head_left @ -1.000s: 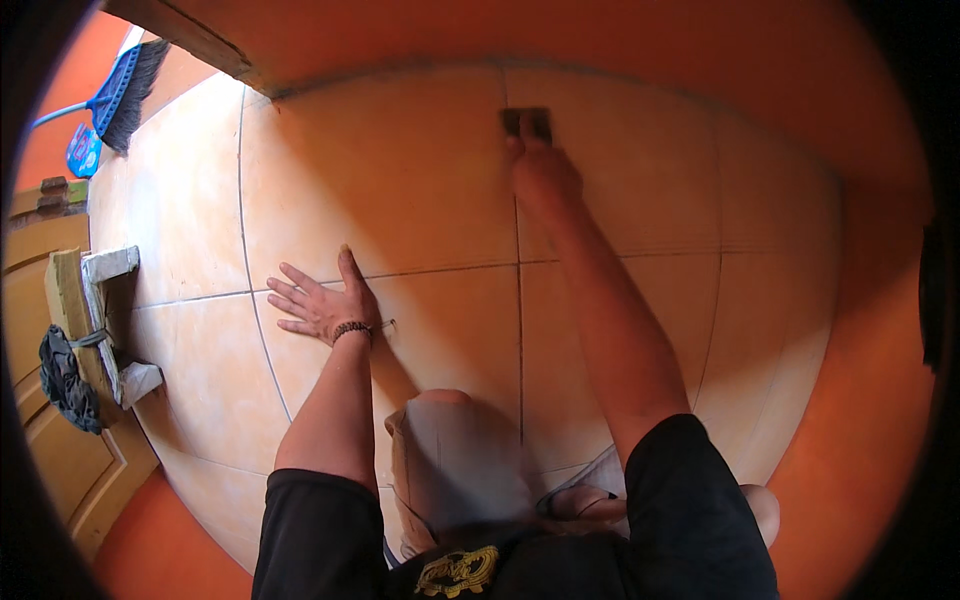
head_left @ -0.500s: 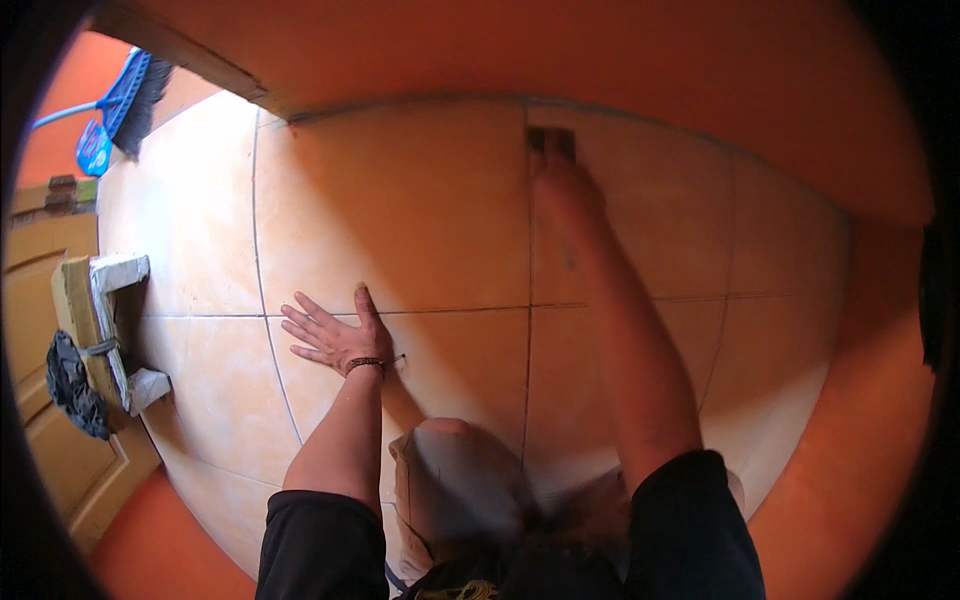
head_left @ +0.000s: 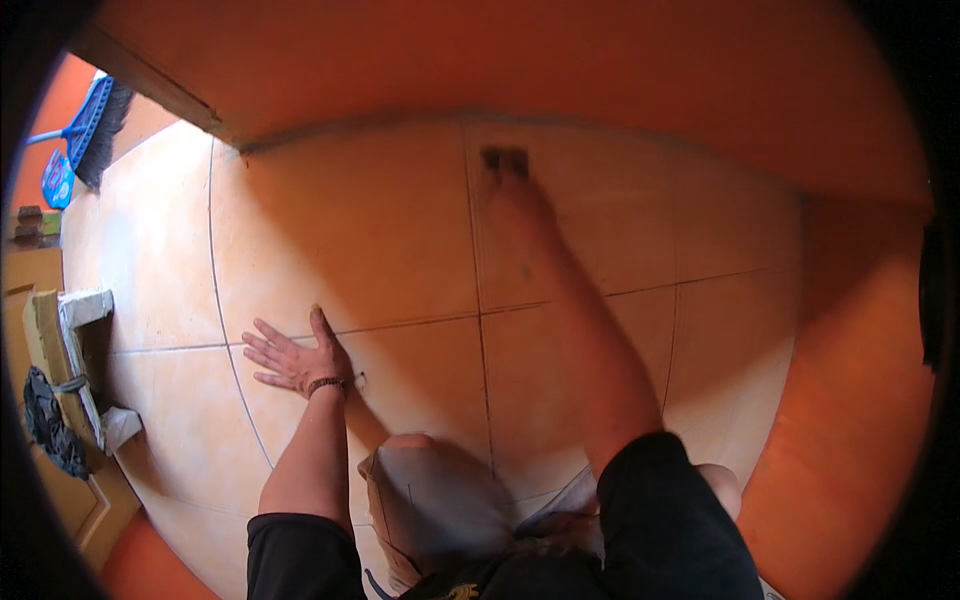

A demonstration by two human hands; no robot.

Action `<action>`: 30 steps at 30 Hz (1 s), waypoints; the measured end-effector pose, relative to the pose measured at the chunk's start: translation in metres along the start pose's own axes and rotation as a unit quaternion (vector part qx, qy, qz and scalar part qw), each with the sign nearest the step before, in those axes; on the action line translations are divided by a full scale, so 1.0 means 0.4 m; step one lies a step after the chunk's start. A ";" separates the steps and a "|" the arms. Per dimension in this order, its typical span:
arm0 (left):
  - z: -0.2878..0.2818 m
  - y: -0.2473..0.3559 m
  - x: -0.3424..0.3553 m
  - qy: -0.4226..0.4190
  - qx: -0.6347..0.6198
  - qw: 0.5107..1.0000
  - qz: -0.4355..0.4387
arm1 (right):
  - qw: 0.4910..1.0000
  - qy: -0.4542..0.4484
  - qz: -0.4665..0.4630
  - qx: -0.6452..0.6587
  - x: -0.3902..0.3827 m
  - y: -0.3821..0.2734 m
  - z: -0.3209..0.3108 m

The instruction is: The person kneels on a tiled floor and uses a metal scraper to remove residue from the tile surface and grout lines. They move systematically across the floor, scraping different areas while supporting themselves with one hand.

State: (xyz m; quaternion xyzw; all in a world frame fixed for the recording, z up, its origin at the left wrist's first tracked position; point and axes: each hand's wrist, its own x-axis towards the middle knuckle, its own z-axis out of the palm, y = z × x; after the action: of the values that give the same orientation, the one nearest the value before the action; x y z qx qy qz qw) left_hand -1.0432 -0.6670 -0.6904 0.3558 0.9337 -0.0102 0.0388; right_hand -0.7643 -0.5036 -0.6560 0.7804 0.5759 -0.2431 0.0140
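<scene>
My left hand [head_left: 298, 362] lies flat on the tan floor tiles [head_left: 400, 240], fingers spread and thumb out, across a grout line. A dark bracelet [head_left: 327, 384] circles its wrist. My right arm reaches far forward, and my right hand [head_left: 518, 200] is closed on a small dark brown block [head_left: 506, 160]. It is held against the tile near the foot of the orange wall, just right of a grout line. Motion blurs this hand, so I cannot make out whether the block is a brush or a sponge. My bent knee [head_left: 410, 442] shows below.
The orange wall [head_left: 500, 60] runs across the far side and down the right. At the far left are a blue broom [head_left: 90, 125] and a blue packet [head_left: 57, 180]. Nearer stands a wooden door [head_left: 35, 270] beside a whitish bracket-shaped piece [head_left: 85, 305] with a black cloth [head_left: 50, 425].
The whole view has turned, so most things sit further left and lower. Against the grout line, my right hand with the block has shifted slightly right. My left hand stays on the same spot.
</scene>
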 end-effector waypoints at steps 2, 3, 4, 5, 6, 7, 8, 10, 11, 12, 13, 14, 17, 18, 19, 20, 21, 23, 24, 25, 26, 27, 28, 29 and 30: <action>-0.005 -0.018 0.015 0.003 0.004 1.000 -0.011 | 1.000 -0.026 0.011 0.006 -0.106 -0.017 0.027; -0.004 -0.019 0.008 0.002 0.000 1.000 -0.008 | 0.998 -0.049 0.028 0.010 -0.152 -0.019 0.017; -0.005 -0.018 0.006 0.003 -0.004 1.000 -0.007 | 0.996 -0.074 0.044 0.016 -0.172 -0.023 0.009; -0.006 -0.016 0.014 0.013 -0.007 1.000 -0.006 | 0.999 -0.032 0.008 0.025 -0.142 -0.023 0.008; -0.003 -0.019 0.013 0.019 -0.005 1.000 -0.003 | 0.999 0.005 -0.024 0.036 -0.090 -0.011 0.014; 0.007 -0.008 0.001 0.016 -0.014 1.000 0.005 | 0.997 0.049 -0.048 0.036 -0.035 0.009 -0.007; 0.011 0.008 -0.008 0.009 -0.021 1.000 0.010 | 0.999 -0.003 -0.006 0.048 0.044 0.002 -0.061; 0.003 0.013 -0.012 0.001 -0.021 1.000 0.012 | 0.997 -0.045 0.025 0.054 0.096 -0.011 -0.088; 0.006 0.019 -0.012 0.003 -0.023 1.000 0.008 | 0.999 -0.028 0.020 0.042 0.089 -0.012 -0.074; 0.003 -0.001 -0.006 0.004 -0.013 1.000 0.000 | 0.999 -0.023 0.014 0.034 0.072 -0.024 -0.041; -0.001 -0.016 0.008 0.009 -0.007 1.000 -0.008 | 0.998 -0.029 0.017 0.044 0.029 -0.044 -0.018; -0.002 -0.020 0.016 0.012 -0.009 1.000 -0.011 | 0.998 -0.031 0.020 0.051 -0.032 -0.057 -0.003; -0.005 -0.013 0.012 0.011 -0.017 1.000 -0.007 | 0.994 0.091 -0.058 0.020 -0.040 -0.016 0.038; 0.002 0.000 0.005 0.008 -0.023 1.000 -0.003 | 0.983 0.154 -0.096 -0.003 -0.023 0.013 0.043; 0.011 -0.004 0.000 0.006 -0.022 1.000 -0.001 | 0.998 0.054 -0.029 0.020 0.012 0.004 0.010; 0.013 0.004 -0.005 0.001 -0.018 1.000 0.002 | 0.998 -0.041 0.038 0.041 0.073 -0.026 -0.074; 0.008 0.003 -0.007 -0.002 -0.011 1.000 0.003 | 0.983 -0.139 0.102 0.064 0.099 -0.040 -0.114; 0.010 0.009 -0.013 -0.001 -0.010 1.000 0.002 | 0.999 -0.042 0.010 0.025 0.026 0.024 -0.049; 0.012 -0.008 -0.006 0.005 -0.005 1.000 -0.002 | 0.999 -0.001 -0.035 0.009 -0.045 0.052 0.009; 0.014 -0.012 0.003 0.012 -0.008 1.000 -0.008 | 0.999 -0.035 -0.015 0.014 -0.142 0.075 0.044; 0.016 -0.025 0.007 0.010 0.001 1.000 -0.007 | 0.997 -0.072 0.005 0.024 -0.266 0.101 0.090; 0.012 -0.032 0.013 0.011 0.006 1.000 -0.011 | 0.996 -0.083 0.029 0.022 -0.398 0.128 0.131; 0.009 -0.021 0.011 0.009 0.004 1.000 -0.012 | 0.995 -0.087 0.054 0.016 -0.474 0.154 0.144; 0.007 -0.008 0.009 0.008 -0.004 1.000 -0.015 | 0.998 -0.061 0.033 0.009 -0.477 0.164 0.143; -0.003 -0.009 0.014 0.008 -0.006 1.000 -0.017 | 0.999 -0.041 0.011 0.006 -0.479 0.160 0.148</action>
State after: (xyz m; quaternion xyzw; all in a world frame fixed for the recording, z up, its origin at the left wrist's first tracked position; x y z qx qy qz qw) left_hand -1.0498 -0.6661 -0.6897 0.3396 0.9400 -0.0026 0.0333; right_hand -0.7696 -0.7138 -0.6489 0.7764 0.5645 -0.2780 0.0356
